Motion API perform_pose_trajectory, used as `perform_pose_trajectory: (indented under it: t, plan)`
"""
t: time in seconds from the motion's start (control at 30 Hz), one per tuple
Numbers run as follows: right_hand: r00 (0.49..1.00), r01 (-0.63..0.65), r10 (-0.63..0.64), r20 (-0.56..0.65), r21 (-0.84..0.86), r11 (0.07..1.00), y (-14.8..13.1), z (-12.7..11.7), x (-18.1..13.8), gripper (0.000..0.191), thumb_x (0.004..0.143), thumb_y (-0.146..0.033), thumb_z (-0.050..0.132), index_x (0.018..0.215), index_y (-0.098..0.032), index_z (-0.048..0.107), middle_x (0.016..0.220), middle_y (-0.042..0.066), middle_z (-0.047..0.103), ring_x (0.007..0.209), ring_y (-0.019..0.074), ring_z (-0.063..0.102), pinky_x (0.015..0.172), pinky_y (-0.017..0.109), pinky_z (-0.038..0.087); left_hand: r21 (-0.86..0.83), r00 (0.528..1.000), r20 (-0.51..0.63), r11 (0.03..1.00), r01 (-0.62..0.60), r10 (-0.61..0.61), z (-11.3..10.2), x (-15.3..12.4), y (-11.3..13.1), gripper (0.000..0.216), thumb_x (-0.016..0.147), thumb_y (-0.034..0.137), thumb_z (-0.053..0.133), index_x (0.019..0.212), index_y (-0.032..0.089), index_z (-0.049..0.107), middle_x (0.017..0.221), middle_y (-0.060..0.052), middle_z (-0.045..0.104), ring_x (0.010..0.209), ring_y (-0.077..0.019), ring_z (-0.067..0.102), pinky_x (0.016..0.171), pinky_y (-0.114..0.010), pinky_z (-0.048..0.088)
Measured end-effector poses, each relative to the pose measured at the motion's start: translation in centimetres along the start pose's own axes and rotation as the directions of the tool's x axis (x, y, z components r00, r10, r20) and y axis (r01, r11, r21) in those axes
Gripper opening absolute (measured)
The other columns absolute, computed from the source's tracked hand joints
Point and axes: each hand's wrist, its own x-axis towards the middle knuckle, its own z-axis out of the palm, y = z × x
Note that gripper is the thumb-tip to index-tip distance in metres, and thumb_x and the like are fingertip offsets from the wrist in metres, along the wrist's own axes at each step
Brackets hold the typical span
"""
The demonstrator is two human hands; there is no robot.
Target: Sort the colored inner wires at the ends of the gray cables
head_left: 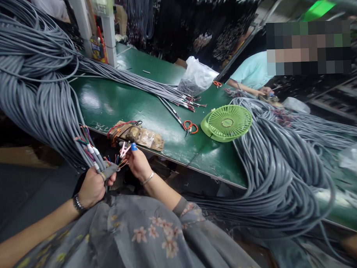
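My left hand (94, 186) is closed around a grey cable end (109, 171) and neighbouring grey cables. Thin coloured wires (117, 159) fan out from the stripped end toward my other hand. My right hand (138, 162), with a blue cover on one fingertip, has its fingers bent around a small pale pink clip-like piece (125, 150); its exact kind is unclear. Several more cable ends with white bands (92, 149) and bare coloured wires stand just above my left hand. They belong to a large grey cable bundle (45, 88) hanging at the left.
A taped cardboard block (142, 137) with wires lies at the green table's (121, 106) near edge. Beyond are orange-handled scissors (190, 127), a green fan (229, 123) and a plastic bag (197, 76). Thick cable coils (273, 166) drape over the right side. Another person (249, 73) works across.
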Motion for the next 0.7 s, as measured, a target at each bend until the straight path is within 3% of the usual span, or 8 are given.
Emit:
perform_pose_trajectory:
  t: [0.07,0.17,0.27,0.43,0.7]
  plan:
    - [0.998,0.054,-0.054,-0.013,-0.045,0.998,0.1,-0.1,0.1,0.044,0.087,-0.062,0.067,0.076,-0.02,0.069,0.07,0.002,0.067,0.063,0.0137,0.057,0.059,0.025,0.048,0.005,1.0,0.003,1.0,0.0,0.0,0.1,0.2,0.0,0.032,0.046,0.034,0.087,0.058,0.02,0.06,0.044,0.004,0.056,0.04,-0.0098,0.046,0.038,-0.021,0.031]
    - [0.999,-0.02,0.021,0.035,-0.053,0.998,0.0,-0.2,0.3,0.046,0.086,-0.065,0.068,0.079,-0.02,0.069,0.071,0.003,0.068,0.064,0.0151,0.058,0.06,0.027,0.049,0.01,1.0,0.005,1.0,0.007,-0.007,0.3,0.6,-0.2,0.032,0.046,0.034,0.086,0.06,0.02,0.061,0.044,0.004,0.055,0.04,-0.0103,0.047,0.038,-0.022,0.032]
    - [0.992,-0.122,0.121,0.038,0.038,0.992,-0.3,0.1,0.6,0.041,0.086,-0.059,0.073,0.079,-0.018,0.069,0.068,0.002,0.067,0.062,0.0147,0.058,0.06,0.026,0.049,0.015,1.0,0.004,1.0,-0.006,0.006,0.4,1.1,-0.4,0.032,0.046,0.035,0.085,0.059,0.02,0.06,0.044,0.005,0.056,0.039,-0.0094,0.045,0.037,-0.022,0.032]
    - [0.989,-0.134,0.145,-0.031,0.218,0.967,-0.5,0.9,0.7,0.034,0.086,-0.046,0.078,0.072,-0.016,0.068,0.064,0.0,0.067,0.06,0.0123,0.058,0.06,0.023,0.049,0.029,1.0,-0.014,1.0,-0.004,0.005,0.6,1.4,-0.7,0.033,0.046,0.038,0.085,0.055,0.02,0.059,0.043,0.005,0.055,0.039,-0.0082,0.042,0.037,-0.02,0.032]
    - [0.979,-0.198,0.203,0.003,0.239,0.951,-0.4,0.8,0.3,0.043,0.095,-0.056,0.062,0.077,-0.018,0.069,0.067,0.001,0.069,0.06,0.0131,0.06,0.055,0.023,0.049,0.007,1.0,-0.028,1.0,-0.01,0.011,0.3,0.7,-0.4,0.035,0.046,0.036,0.086,0.059,0.02,0.058,0.042,0.005,0.054,0.038,-0.0089,0.045,0.038,-0.021,0.032]
